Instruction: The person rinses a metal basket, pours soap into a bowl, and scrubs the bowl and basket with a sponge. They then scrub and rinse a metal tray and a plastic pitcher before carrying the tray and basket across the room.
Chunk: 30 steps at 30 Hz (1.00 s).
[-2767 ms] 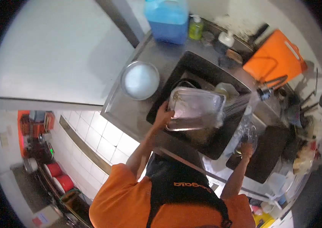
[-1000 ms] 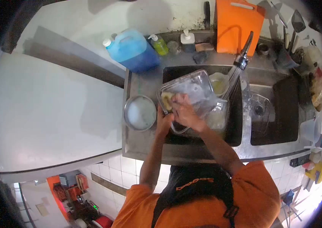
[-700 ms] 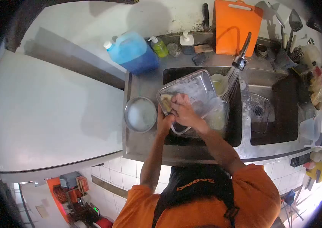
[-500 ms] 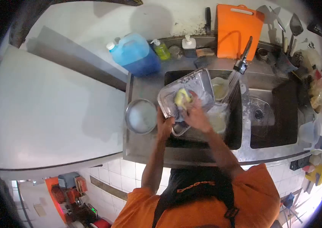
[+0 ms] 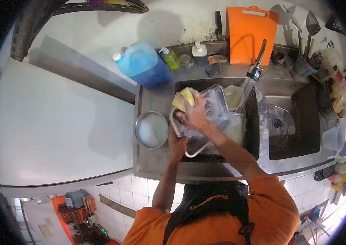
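Note:
A soapy metal tray (image 5: 218, 102) is tilted over the left sink basin, partly covered by my right forearm. My left hand (image 5: 177, 146) grips its near left rim. In my right hand (image 5: 195, 112) is a yellow sponge (image 5: 184, 97), held at the tray's far left edge; suds coat the fingers. Water streams from the spray faucet (image 5: 255, 72) into the basin just right of the tray. Beneath that stream sits a pale container (image 5: 233, 98). A round metal bowl of sudsy liquid (image 5: 151, 130) stands on the counter left of my left hand.
Behind the basin stand a blue liquid jug (image 5: 144, 65), a green soap bottle (image 5: 170, 58) and a white pump bottle (image 5: 200, 54). An orange cutting board (image 5: 249, 36) leans against the wall. The right basin (image 5: 293, 141) has a drain. Utensils (image 5: 309, 53) crowd the back right corner.
My right hand has moved left and up with the sponge, from the tray's inside to its far left edge. My left hand keeps its grip on the rim.

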Motion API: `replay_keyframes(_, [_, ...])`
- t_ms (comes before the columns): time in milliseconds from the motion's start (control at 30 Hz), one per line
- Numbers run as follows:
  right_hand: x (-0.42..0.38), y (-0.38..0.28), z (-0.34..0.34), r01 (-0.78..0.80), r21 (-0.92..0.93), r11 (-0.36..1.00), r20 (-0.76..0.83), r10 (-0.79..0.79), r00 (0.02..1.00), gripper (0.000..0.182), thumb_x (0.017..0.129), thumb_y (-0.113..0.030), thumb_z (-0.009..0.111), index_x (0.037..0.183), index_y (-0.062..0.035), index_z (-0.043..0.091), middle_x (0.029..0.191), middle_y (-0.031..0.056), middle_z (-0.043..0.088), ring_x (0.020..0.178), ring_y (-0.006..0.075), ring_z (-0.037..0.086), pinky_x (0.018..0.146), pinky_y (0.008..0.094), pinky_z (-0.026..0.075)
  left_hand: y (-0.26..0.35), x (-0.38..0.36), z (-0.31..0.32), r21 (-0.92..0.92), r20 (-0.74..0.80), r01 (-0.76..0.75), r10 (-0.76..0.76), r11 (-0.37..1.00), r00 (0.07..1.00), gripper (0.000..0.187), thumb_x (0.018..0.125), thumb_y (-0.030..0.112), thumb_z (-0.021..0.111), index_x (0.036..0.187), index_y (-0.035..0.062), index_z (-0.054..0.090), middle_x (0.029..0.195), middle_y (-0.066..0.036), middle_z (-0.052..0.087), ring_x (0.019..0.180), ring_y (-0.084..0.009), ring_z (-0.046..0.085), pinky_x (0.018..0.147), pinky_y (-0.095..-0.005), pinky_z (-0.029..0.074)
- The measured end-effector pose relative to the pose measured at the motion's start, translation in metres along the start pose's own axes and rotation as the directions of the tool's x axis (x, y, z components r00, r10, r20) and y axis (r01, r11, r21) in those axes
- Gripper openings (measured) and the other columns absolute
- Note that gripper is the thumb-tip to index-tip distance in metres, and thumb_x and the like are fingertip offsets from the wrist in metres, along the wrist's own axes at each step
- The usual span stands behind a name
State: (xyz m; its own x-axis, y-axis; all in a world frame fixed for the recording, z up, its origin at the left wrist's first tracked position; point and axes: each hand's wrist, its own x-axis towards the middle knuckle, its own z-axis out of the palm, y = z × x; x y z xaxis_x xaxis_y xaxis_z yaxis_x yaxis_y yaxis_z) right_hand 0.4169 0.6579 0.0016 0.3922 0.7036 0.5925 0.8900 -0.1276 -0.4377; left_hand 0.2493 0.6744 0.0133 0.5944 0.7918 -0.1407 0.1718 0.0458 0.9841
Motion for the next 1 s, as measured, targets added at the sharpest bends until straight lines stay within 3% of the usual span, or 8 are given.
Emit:
replay_keyframes(167, [0.039,0.093,0.024,-0.02,-0.121,0.993,-0.077,0.011,0.997,0.06,0.082,-0.035,0.071,0.123,0.0027,0.048,0.127,0.0252,0.049,0.116,0.0408,0.049,0.094,0.0501,0.042,0.042,0.001,-0.022,-0.153,-0.081,-0.258,0.248,0.954,0.965,0.056,0.068,-0.009,0.047,0.123,-0.0023,0.046,0.105,-0.008,0.055,0.101,-0.0146,0.053,0.09,-0.028,0.043])
replay_keyframes(333, [0.046,0.106,0.033,-0.368,0.49,0.791,-0.119,0.479,0.87,0.049,0.086,-0.026,0.069,0.124,-0.0014,0.05,0.108,0.0232,0.062,0.1,0.0387,0.062,0.081,0.0435,0.049,0.069,0.009,-0.008,0.109,-0.089,-0.471,0.481,0.875,0.872,0.057,0.075,-0.007,0.057,0.131,-0.0057,0.045,0.118,-0.012,0.057,0.11,-0.0212,0.055,0.096,-0.0316,0.043])
replay_keyframes(467, [0.023,0.099,0.052,-0.568,0.567,0.596,-0.149,0.753,0.641,0.042,0.093,-0.036,0.063,0.11,0.0014,0.056,0.084,0.0164,0.069,0.087,0.0292,0.067,0.073,0.0377,0.051,0.055,0.016,0.002,0.293,-0.164,-0.541,0.599,0.789,0.784,0.06,0.079,0.009,0.066,0.131,-0.0092,0.044,0.119,-0.016,0.058,0.11,-0.0262,0.058,0.094,-0.0343,0.045])
replay_keyframes(567, [-0.044,0.143,0.156,-0.771,0.565,0.292,0.231,0.842,0.488,0.048,0.093,-0.04,0.06,0.118,0.0006,0.056,0.094,0.0187,0.069,0.089,0.0316,0.068,0.076,0.0453,0.051,0.044,0.024,0.006,0.462,-0.077,-0.641,0.748,0.613,0.66,0.067,0.08,0.024,0.07,0.131,-0.0099,0.044,0.119,-0.021,0.059,0.108,-0.0291,0.06,0.091,-0.0349,0.047])
replay_keyframes(667, [-0.038,0.08,0.129,-0.562,0.746,-0.356,0.58,0.763,0.286,0.056,0.091,-0.047,0.059,0.118,0.0025,0.058,0.1,0.0221,0.068,0.094,0.0333,0.067,0.078,0.0456,0.051,0.011,0.04,0.017,0.457,-0.059,-0.642,0.74,0.616,0.67,0.075,0.081,0.033,0.07,0.135,-0.0086,0.039,0.125,-0.024,0.053,0.113,-0.032,0.055,0.094,-0.0385,0.044])
replay_keyframes(733, [-0.043,0.035,0.105,-0.811,0.574,-0.113,0.522,0.814,0.256,0.054,0.089,-0.043,0.062,0.115,0.0038,0.059,0.103,0.0251,0.066,0.099,0.0354,0.066,0.081,0.0449,0.051,-0.026,0.049,0.025,0.433,-0.171,-0.6,0.715,0.673,0.678,0.086,0.082,0.039,0.069,0.143,-0.0069,0.028,0.141,-0.024,0.038,0.127,-0.0352,0.044,0.104,-0.0448,0.035])
replay_keyframes(800, [-0.089,0.03,0.136,-0.844,0.496,0.204,0.455,0.767,0.453,0.049,0.087,-0.036,0.065,0.115,0.0033,0.059,0.104,0.0238,0.066,0.1,0.0343,0.065,0.084,0.0431,0.051,-0.053,0.056,0.041,0.23,-0.378,-0.553,0.597,0.801,0.707,0.092,0.08,0.034,0.072,0.147,-0.0024,0.021,0.151,-0.018,0.024,0.135,-0.0324,0.032,0.112,-0.0475,0.026])
replay_keyframes(1000, [-0.114,0.059,0.031,-0.67,0.449,0.592,0.307,0.602,0.737,0.049,0.082,-0.027,0.07,0.118,0.0033,0.056,0.104,0.0223,0.066,0.102,0.039,0.063,0.087,0.0452,0.049,-0.019,0.018,0.016,-0.103,-0.316,-0.398,0.35,0.912,0.882,0.078,0.075,-0.006,0.062,0.143,-0.0014,0.024,0.133,-0.017,0.045,0.123,-0.0267,0.046,0.105,-0.039,0.036])
